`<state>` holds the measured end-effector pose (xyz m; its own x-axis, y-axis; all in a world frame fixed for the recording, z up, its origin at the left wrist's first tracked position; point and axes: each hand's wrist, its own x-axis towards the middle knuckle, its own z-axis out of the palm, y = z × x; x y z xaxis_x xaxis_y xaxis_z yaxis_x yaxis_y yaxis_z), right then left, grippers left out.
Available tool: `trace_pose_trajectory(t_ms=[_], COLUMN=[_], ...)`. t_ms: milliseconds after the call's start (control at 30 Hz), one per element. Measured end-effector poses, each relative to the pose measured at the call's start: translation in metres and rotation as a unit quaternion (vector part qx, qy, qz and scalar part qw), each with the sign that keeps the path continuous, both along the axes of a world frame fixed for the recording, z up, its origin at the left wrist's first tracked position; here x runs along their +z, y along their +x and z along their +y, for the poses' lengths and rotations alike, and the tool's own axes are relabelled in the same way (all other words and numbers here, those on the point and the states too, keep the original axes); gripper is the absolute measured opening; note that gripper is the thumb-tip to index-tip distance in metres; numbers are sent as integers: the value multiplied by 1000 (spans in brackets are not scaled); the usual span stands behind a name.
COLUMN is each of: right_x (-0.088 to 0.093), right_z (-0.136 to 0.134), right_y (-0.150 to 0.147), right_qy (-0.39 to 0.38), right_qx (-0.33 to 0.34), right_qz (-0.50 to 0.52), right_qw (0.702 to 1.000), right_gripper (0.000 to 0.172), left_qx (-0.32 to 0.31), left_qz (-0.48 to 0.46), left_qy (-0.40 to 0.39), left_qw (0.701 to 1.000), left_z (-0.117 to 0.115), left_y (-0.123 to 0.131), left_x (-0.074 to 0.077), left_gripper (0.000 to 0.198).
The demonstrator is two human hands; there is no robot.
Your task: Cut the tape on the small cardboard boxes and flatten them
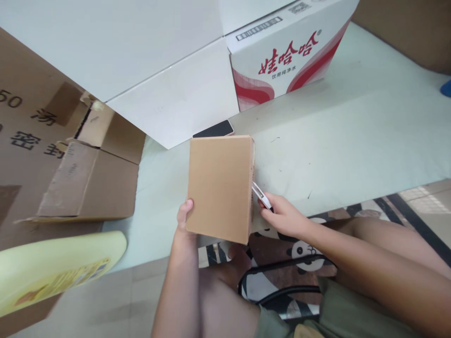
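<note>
A plain brown cardboard box (220, 188) is held up in front of me, tilted a little. My left hand (183, 213) grips its lower left edge, with the thumb on the front face and the other fingers hidden behind. In my right hand (282, 213) is a white utility knife (261, 195), its fingers closed round the handle. The knife's tip meets the right side of the box; how far the blade goes in cannot be seen. Behind the box's top edge lies a dark phone (214, 129), partly covered.
A large white carton with red lettering (282, 70) stands at the back on the pale green tabletop (352, 126). Brown cardboard boxes (109, 183) are stacked at left. A yellow bottle (63, 267) juts in at lower left. Below is a panda-patterned bag (282, 277).
</note>
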<state>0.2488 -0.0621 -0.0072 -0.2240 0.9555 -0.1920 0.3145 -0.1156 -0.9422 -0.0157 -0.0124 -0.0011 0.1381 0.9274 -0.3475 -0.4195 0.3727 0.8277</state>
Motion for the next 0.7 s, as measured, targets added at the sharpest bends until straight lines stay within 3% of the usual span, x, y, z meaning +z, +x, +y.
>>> trace_pose_trajectory(t_ms=[400,700], right_x=[2,7], right_z=[0,1], right_y=[1,3], right_qy=[-4,-44], right_qx=[2,-14], right_qz=[8,87], right_qw=[1000,995], right_gripper=[7,6], left_qx=[1,25], left_qz=[14,14], left_qy=[0,-11], left_qw=[1000,1000], left_z=[-1,-1], left_y=[-1,-4], left_x=[-3,-4], left_gripper=[58,46])
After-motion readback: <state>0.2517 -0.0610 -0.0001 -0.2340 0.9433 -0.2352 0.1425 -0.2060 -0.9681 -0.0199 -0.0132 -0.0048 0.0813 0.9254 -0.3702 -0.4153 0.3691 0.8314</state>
